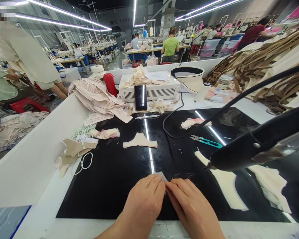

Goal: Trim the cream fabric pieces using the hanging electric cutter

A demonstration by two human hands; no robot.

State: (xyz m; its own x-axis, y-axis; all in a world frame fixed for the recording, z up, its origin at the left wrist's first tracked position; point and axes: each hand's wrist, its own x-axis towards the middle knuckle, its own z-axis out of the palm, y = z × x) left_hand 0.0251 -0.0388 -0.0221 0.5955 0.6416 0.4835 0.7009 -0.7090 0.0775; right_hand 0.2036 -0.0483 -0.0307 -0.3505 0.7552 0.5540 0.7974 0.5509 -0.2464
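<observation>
Backs up, the bare left hand (pixel 147 196) points toward one o'clock, its forearm (pixel 114 229) entering near seven; the right hand (pixel 190 200) points toward eleven. Their bent fingers (pixel 175 190) come together, tips partly hidden, left thumb unseen.

Near the front edge of the tabletop (pixel 119 225), the left hand (pixel 147 196) and right hand (pixel 189 199) pinch a pale scrap (pixel 160 175) over a black mat (pixel 102 189). A cream piece (pixel 140 140) lies farther back; teal snips (pixel 210 142) lie toward the right edge. By the back edge, a phone (pixel 141 98) stands against a white box (pixel 164 92). Brown straps (pixel 239 74) heap at the back right corner.
</observation>
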